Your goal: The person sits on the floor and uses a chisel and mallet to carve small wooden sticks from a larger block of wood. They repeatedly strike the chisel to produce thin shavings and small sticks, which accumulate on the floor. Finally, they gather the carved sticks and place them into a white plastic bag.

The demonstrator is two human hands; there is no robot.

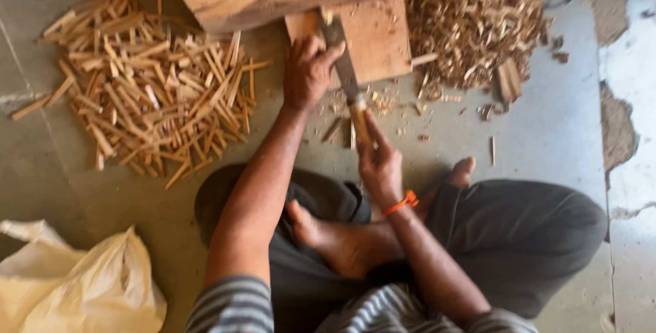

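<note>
Splitting wood with a knife on a block, seated on the floor.

The right hand (380, 163) grips the knife (347, 76) by its wooden handle, blade on the wooden block (379, 35); the left hand (309, 72) is closed beside the blade, its grasp unclear. Split sticks (147, 87) lie left, shavings (471, 15) right.
</note>
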